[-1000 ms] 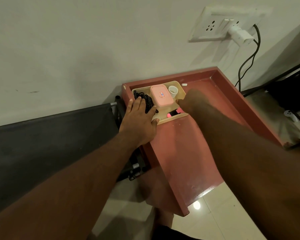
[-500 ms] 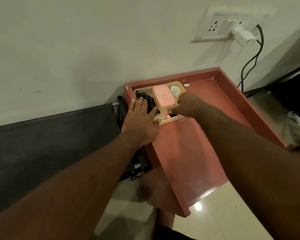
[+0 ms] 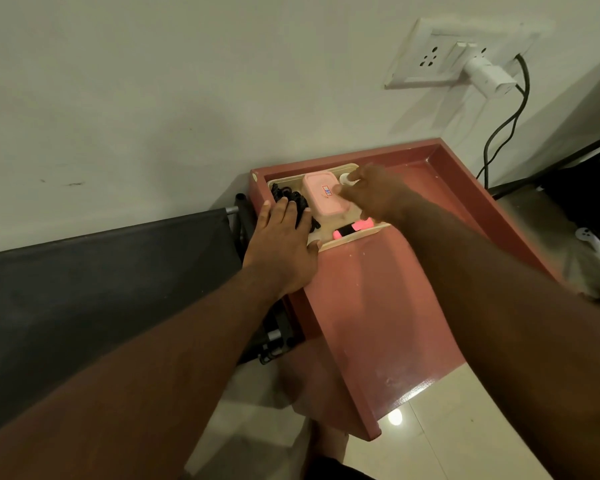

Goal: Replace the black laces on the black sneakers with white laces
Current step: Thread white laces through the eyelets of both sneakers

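A bundle of black laces [image 3: 284, 197] lies at the left end of a beige tray [image 3: 352, 237] in the far corner of a reddish-brown table. My left hand [image 3: 281, 244] lies flat on the laces with straight fingers, its palm on the table's left rim. My right hand [image 3: 373, 194] reaches over the tray, motion-blurred, its fingertips at a small white cup [image 3: 344, 178] and beside a pink lidded box [image 3: 324, 197]. Whether it holds anything is unclear. No sneakers or white laces are in view.
The rimmed reddish-brown table [image 3: 371, 306] stands against a white wall. A pink and black object [image 3: 352, 228] lies at the tray's front. A socket with a white plug and black cable [image 3: 489, 72] sits on the upper right wall. A dark fabric cot [image 3: 101, 271] stands to the left.
My right hand has moved from the tray's front edge up and back, over the pink box to the white cup. My left hand stays on the black laces.
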`<state>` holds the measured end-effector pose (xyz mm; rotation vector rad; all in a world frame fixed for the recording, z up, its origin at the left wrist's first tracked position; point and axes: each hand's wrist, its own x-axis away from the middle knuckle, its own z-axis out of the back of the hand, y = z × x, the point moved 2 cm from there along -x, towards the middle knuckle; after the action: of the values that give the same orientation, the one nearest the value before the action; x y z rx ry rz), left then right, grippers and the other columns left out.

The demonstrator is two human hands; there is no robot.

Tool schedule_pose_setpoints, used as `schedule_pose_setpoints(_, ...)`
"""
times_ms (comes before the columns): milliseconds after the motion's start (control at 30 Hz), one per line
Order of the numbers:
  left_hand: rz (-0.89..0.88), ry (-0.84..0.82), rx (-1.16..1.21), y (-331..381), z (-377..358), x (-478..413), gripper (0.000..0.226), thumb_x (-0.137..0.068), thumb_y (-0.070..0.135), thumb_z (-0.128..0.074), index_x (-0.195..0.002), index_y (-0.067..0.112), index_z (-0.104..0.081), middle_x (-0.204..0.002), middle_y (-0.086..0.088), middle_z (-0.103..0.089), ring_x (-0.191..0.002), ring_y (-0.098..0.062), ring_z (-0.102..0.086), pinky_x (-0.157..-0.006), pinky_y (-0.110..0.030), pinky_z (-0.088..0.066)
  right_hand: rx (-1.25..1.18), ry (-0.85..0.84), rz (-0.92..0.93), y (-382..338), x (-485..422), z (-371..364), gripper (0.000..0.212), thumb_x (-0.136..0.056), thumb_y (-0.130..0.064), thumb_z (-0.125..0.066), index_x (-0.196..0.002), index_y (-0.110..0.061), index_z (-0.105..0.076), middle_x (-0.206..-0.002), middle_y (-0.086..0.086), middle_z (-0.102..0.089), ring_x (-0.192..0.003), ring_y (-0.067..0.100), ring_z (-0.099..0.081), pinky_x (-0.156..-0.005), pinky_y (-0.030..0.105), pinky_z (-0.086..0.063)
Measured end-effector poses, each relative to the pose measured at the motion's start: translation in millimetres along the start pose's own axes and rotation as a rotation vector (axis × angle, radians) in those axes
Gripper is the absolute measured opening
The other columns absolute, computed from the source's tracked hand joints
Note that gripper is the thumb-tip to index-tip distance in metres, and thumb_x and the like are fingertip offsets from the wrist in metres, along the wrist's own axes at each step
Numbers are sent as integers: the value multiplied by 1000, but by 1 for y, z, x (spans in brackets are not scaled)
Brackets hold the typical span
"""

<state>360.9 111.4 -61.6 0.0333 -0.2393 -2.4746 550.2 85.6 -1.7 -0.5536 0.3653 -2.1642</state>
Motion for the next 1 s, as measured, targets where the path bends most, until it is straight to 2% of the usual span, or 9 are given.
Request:
schedule_pose_setpoints(67,-16,11,11,0,-1,0,62,-103,49,-23,-158,25,-7,-163,-15,-12,-152,-30,-1,-122,-48,6,176,127,-14,12,-9,8,36,-96,-37,-62,-125,-16,-62,-122,8,-67,-100,27,-64,-77,28,-45)
schedule_pose_setpoints(167,-38,10,-7,-1,-1,-1,58,-103,47,-23,-157,32,-6,-162,-18,-11,-151,-32,-1,-121,-48,9,416,56,10,19,-13,1,43,-95,-30,-61,-137,-23,-55,-132,9,-62,-119,31,-58,-97,35,-45)
schedule_pose_setpoints(233,-42,2,-15,-2,-2,-1,56,-103,47,-22,-157,34,-10,-163,-19,-10,-151,-33,0,-121,-49,9,469,9,42,18,-16,-8,45,-97,-26,-57,-141,-24,-52,-136,11,-59,-124,33,-55,-101,39,-44)
schedule_pose_setpoints(300,-40,-4,-14,-3,-2,-2,55,-103,48,-21,-156,35,-13,-163,-18,-8,-151,-33,1,-121,-50,8,490,3,58,15,-20,-13,38,-97,-20,-54,-135,-21,-58,-130,11,-61,-120,33,-56,-96,39,-45)
schedule_pose_setpoints(400,-33,-5,-8,-3,-3,-1,55,-103,48,-20,-156,35,-15,-163,-18,-8,-151,-32,2,-122,-50,8,490,22,43,15,-24,-12,18,-96,-19,-52,-108,-16,-65,-112,11,-67,-95,31,-60,-80,34,-45)
schedule_pose_setpoints(533,-30,12,-8,-3,-4,0,55,-103,48,-21,-156,33,-17,-163,-18,-11,-151,-32,0,-122,-50,6,426,73,19,21,-15,-2,26,-95,-27,-58,-114,-13,-70,-116,12,-67,-108,33,-61,-86,34,-46)
schedule_pose_setpoints(800,-26,10,-17,-2,-3,0,55,-103,48,-21,-156,33,-18,-163,-18,-11,-151,-32,0,-122,-51,5,366,3,55,34,4,-7,29,-94,-33,-65,-111,-12,-75,-122,3,-71,-109,24,-63,-95,36,-51)
schedule_pose_setpoints(867,-24,9,-14,-1,-3,0,54,-104,47,-22,-156,32,-18,-163,-17,-11,-152,-32,0,-122,-51,6,341,40,58,31,3,-9,25,-93,-28,-66,-110,-11,-75,-122,3,-71,-106,23,-64,-92,34,-51)
schedule_pose_setpoints(1000,-27,22,-3,-1,-4,0,54,-103,48,-23,-155,32,-20,-163,-17,-13,-151,-32,-2,-122,-51,5,295,149,24,29,0,-10,22,-91,-33,-70,-100,-14,-75,-106,7,-72,-91,24,-63,-77,32,-50)
